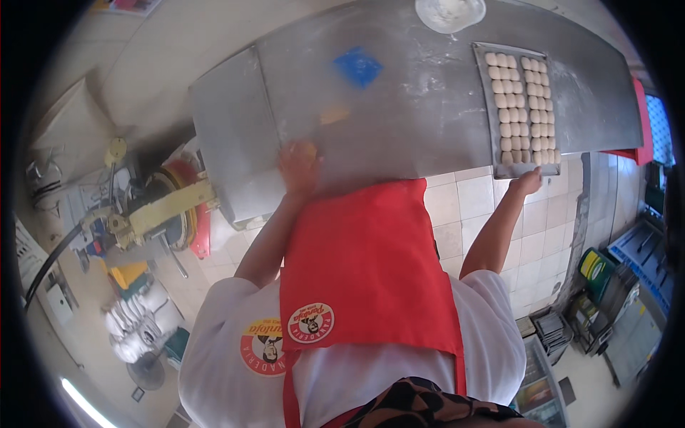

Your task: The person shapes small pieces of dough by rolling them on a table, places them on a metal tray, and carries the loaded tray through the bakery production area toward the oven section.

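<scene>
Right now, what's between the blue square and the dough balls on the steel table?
Head view: from the blue square, steel tabletop with whitish smudges, then the metal tray rim before the dough balls.

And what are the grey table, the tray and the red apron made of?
Table: looks like metal, maybe steel, dull grey with cloudy shine. Tray: likely metal too, grey with a faint sheen. Apron: smooth matte cloth, maybe synthetic; it drapes softly.

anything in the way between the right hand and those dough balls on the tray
Nothing visible blocks it. The right hand is at the near rim of the metal tray, and only a bare strip of tray lies between its fingers and the closest dough balls.
</scene>
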Available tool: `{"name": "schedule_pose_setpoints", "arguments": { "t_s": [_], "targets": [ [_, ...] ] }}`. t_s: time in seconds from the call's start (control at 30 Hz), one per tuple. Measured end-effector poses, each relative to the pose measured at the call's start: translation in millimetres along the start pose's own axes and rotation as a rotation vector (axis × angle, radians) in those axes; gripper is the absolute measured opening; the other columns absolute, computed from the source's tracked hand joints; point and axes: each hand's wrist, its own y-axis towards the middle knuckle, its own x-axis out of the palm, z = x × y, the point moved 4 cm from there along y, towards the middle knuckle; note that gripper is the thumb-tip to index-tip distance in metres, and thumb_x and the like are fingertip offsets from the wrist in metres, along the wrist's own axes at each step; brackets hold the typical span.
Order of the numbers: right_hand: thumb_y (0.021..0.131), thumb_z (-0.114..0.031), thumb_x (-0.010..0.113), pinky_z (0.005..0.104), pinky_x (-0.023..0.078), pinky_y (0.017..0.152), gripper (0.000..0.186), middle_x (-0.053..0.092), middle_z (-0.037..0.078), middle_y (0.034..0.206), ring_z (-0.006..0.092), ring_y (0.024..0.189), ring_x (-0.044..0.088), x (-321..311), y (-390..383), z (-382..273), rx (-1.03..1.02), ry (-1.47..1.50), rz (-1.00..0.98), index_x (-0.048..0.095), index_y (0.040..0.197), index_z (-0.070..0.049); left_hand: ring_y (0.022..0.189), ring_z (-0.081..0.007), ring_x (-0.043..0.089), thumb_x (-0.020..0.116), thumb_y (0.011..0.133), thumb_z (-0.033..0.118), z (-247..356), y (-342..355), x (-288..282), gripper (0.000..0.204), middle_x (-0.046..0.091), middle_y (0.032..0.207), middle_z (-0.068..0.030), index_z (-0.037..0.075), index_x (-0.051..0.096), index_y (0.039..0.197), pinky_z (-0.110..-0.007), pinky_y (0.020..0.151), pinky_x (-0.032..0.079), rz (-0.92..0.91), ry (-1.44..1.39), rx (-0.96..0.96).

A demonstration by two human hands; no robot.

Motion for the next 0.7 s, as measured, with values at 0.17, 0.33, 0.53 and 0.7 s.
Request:
{"name": "schedule_pose_setpoints", "arguments": {
  "t_s": [0.17, 0.33, 0.53, 0.7],
  "targets": [
    [0.102, -0.024, 0.061, 0.0373, 0.046, 0.104, 0.045, 0.066, 0.016, 0.129, 0.0293, 0.119, 0.062, 102.8, -63.6, -26.9, -0.563, -0.414, -0.297, 0.058, 0.136, 0.006, 0.129, -0.0398, 0.045, 0.082, 0.08, 0.029, -15.7, -7.1, 30.5, 0.076, 0.046, 0.143, -0.017, 0.013, 0.048, 0.146, -0.053, 0.111, 0.036, 0.001, -0.025, -0.034],
    [0.101, -0.023, 0.068, 0.0276, 0.047, 0.089, 0.033, 0.066, 0.001, 0.112, 0.0101, 0.103, 0.06, 157.3, -182.1, 17.8, -0.376, -0.172, -0.74, 0.064, 0.127, -0.003, 0.122, -0.0376, 0.05, 0.083, 0.08, 0.026, -55.4, 9.0, 52.9, 0.065, 0.059, 0.125, -0.0149, 0.011, 0.057, 0.138, -0.053, 0.107, 0.038, -0.028, -0.118, -0.036],
    [0.098, -0.021, 0.069, 0.0272, 0.053, 0.082, 0.036, 0.068, 0.008, 0.108, 0.0139, 0.101, 0.067, 97.4, -219.0, 15.1, -0.284, -0.424, -0.808, 0.063, 0.126, 0.002, 0.122, -0.0376, 0.051, 0.081, 0.081, 0.024, 29.5, 58.4, 4.1, 0.058, 0.061, 0.125, -0.0147, 0.01, 0.062, 0.133, -0.057, 0.104, 0.039, 0.053, -0.541, 0.13],
    [0.102, -0.027, 0.066, 0.0319, 0.055, 0.081, 0.046, 0.066, 0.01, 0.12, 0.0205, 0.108, 0.069, 55.5, -233.1, -2.2, -0.251, -0.529, -0.775, 0.057, 0.135, 0.002, 0.129, -0.0388, 0.048, 0.075, 0.085, 0.043, 66.2, 98.4, 52.9, 0.058, 0.057, 0.135, -0.0147, 0.012, 0.064, 0.132, -0.063, 0.108, 0.033, 0.17, -0.058, 0.322]
  ]
}}
